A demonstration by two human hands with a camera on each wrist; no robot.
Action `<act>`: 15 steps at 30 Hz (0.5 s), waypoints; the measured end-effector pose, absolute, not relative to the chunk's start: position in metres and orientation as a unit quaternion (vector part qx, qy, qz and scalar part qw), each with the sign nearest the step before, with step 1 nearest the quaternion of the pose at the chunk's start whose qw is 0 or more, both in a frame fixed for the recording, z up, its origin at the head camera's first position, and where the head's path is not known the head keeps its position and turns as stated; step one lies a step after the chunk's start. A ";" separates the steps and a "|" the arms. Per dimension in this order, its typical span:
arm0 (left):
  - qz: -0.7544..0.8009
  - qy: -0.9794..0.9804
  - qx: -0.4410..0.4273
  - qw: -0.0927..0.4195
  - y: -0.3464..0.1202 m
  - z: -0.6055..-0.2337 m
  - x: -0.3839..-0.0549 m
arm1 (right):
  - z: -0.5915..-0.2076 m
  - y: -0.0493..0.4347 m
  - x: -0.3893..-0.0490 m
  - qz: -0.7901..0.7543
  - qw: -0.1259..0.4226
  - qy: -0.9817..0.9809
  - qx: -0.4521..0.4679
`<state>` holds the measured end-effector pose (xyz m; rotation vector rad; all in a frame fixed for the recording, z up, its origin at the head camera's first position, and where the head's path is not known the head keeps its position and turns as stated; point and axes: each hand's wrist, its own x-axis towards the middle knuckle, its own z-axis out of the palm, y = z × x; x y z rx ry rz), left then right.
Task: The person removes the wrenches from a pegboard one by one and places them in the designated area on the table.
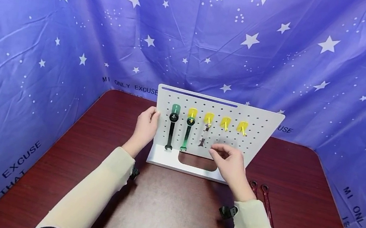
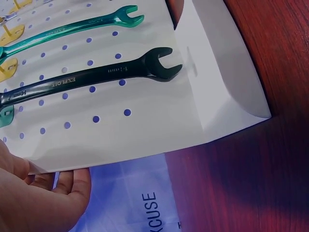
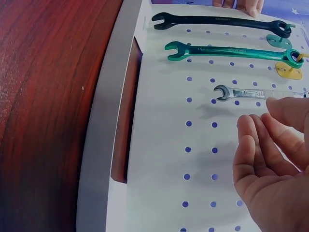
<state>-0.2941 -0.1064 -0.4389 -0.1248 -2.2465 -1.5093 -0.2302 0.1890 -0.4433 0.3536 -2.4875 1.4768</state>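
A white pegboard [image 1: 214, 141] stands on the table. My left hand [image 1: 147, 124] grips its left edge, with the fingers curled behind it in the left wrist view. A black wrench [image 2: 87, 79] hangs from a green hook [image 1: 176, 109] and a green wrench [image 2: 72, 31] from a yellow hook [image 1: 192, 112]. A small silver wrench [image 3: 244, 93] hangs on the third hook, which is yellow [image 1: 208, 116]. Just right of its lower end is my right hand [image 1: 229, 162], fingers loosely bent and holding nothing. In the right wrist view a fingertip overlaps this wrench, but the head view shows a gap.
Two more yellow hooks [image 1: 226, 123] without wrenches sit on the board's right side. Two dark red wrenches [image 1: 267, 200] lie on the red-brown table [image 1: 166, 212], beside my right forearm. A purple star-patterned cloth [image 1: 196, 31] surrounds the table.
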 end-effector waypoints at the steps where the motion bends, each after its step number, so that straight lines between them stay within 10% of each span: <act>1: -0.545 -0.810 -0.044 0.215 -0.106 -0.439 -0.294 | -0.443 0.189 -0.230 0.503 0.114 -0.848 0.120; 15: -0.538 -0.812 -0.047 0.221 -0.107 -0.440 -0.294 | -0.444 0.182 -0.235 0.514 0.134 -0.838 0.124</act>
